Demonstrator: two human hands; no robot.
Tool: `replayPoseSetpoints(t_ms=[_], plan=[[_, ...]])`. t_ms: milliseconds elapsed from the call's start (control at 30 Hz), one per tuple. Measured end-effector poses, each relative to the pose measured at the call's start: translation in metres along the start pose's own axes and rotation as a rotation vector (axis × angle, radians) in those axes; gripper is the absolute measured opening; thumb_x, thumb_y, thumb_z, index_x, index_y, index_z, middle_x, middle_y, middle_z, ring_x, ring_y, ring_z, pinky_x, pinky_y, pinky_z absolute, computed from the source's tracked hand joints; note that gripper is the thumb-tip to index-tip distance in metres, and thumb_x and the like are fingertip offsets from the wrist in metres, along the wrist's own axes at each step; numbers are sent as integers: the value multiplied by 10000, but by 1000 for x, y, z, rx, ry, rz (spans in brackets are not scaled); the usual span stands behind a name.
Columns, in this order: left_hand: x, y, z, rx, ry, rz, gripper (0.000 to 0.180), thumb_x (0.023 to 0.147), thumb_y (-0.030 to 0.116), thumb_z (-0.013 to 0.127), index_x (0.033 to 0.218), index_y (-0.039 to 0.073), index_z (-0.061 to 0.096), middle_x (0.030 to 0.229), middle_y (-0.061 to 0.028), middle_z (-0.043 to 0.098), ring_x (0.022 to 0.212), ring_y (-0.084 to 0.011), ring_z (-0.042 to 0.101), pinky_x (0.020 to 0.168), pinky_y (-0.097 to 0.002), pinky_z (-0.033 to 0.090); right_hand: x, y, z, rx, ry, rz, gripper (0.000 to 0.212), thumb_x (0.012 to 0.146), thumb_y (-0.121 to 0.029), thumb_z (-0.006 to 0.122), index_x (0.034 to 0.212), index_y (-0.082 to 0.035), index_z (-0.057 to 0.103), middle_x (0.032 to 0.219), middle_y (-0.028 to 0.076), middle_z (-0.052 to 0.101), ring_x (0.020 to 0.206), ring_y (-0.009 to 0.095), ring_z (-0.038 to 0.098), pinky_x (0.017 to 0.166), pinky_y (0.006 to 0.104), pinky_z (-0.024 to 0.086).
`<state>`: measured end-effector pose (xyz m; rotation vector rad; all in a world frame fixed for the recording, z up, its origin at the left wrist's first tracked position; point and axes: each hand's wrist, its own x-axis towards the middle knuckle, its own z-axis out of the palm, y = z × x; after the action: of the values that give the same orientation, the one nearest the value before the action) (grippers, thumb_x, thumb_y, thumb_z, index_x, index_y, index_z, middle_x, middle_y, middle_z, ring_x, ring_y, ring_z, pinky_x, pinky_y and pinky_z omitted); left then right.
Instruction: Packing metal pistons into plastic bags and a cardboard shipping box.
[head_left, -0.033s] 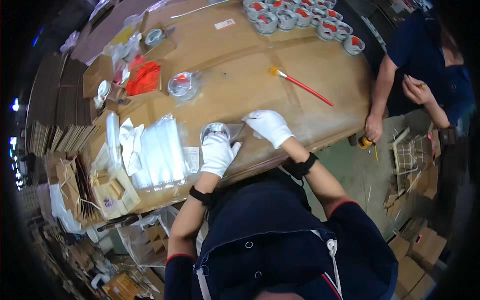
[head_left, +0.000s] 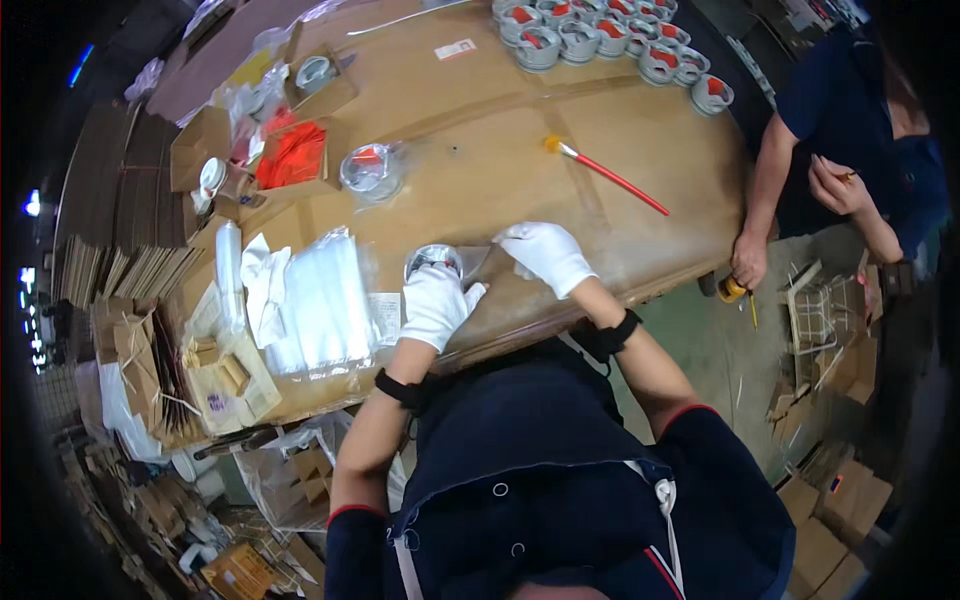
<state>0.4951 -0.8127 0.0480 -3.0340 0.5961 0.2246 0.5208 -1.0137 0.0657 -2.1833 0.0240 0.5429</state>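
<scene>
My left hand (head_left: 437, 305), in a white glove, presses down on a round grey metal part (head_left: 430, 254) near the table's front edge, its fingers bent over the rim and partly into the opening. To the right of that part stretches a clear plastic bag (head_left: 484, 264). My right hand (head_left: 545, 257), also gloved in white, pinches the bag's far end; its fingertips are pressed together. How far the bag wraps the part is hidden by the left glove. A similar round part (head_left: 372, 172) with an orange-red piece inside sits in clear plastic farther back.
Flat clear bags (head_left: 328, 305) lie left of my hands. Behind them stands a box of orange-red pieces (head_left: 290, 155). A red-handled brush (head_left: 615, 182) lies at centre right, with several round metal parts (head_left: 579, 42) at the far edge. A co-worker's hand (head_left: 749, 257) rests at the right edge.
The whole view has shifted slightly. Both hands keep their places and their hold on the metal part and the bag.
</scene>
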Motion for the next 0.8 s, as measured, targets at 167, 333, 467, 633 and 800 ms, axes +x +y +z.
replayPoseSetpoints(t_ms=[167, 333, 467, 633, 800], plan=[[14, -40, -3, -174, 123, -21, 239, 861, 300, 556, 863, 75, 635, 810, -135, 646, 693, -349, 625, 656, -453, 511, -17, 12, -3, 94, 4, 100, 302, 882, -337, 498, 1006, -145, 695, 681, 81, 662, 531, 185, 625, 571, 324, 506], [31, -38, 4, -34, 209, 272, 201, 791, 129, 566, 988, 89, 573, 909, -123, 602, 830, -288, 622, 668, -391, 514, -20, 25, -3, -98, 55, 30, 312, 895, -335, 450, 1000, -170, 693, 787, 99, 685, 638, 235, 656, 627, 372, 523], [62, -58, -7, -33, 203, 189, 177, 761, 143, 606, 925, 76, 618, 843, -126, 580, 782, -300, 602, 648, -430, 503, -30, 44, -13, -507, 235, -120, 317, 897, -300, 413, 901, -124, 676, 894, 124, 681, 750, 298, 658, 692, 435, 531], [105, -156, 2, 26, 358, 66, 549, 775, 137, 598, 1302, 36, 482, 1209, -224, 541, 1083, -386, 517, 978, -427, 398, -46, 67, -6, -655, 340, -261, 239, 861, -217, 433, 821, -107, 642, 877, 121, 679, 776, 295, 666, 678, 422, 545], [131, -162, 14, 191, 82, 179, 448, 684, 301, 674, 1072, 84, 614, 1019, -219, 579, 862, -336, 590, 757, -425, 495, -79, 72, -10, -367, 292, 63, 300, 889, -318, 461, 965, -135, 687, 981, 79, 683, 871, 300, 648, 783, 408, 516]])
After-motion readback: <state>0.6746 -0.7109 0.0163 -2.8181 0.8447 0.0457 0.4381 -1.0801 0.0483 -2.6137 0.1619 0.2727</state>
